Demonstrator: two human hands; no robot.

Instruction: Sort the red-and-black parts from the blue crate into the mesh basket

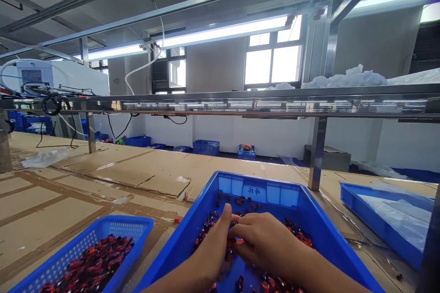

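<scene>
Both hands meet over a large blue tray (343, 249) that holds many small, shiny dark-red pieces (299, 233). My left hand (217, 240) has its thumb pointing up and its other fingers mostly hidden behind my right hand. My right hand (263, 240) is curled, its fingertips touching the left hand. A bit of glossy red shows just under the right fingers, probably a piece between the hands, too covered to name. To the left, a smaller blue perforated basket (139, 229) contains a heap of similar red and black pieces (99, 261).
Brown cardboard (44, 210) covers the table. A metal shelf post (316, 153) stands behind the tray, under a long metal shelf (220, 103). At right lies another blue tray (378, 226) with clear plastic (400, 215). Plastic film (44, 158) sits far left.
</scene>
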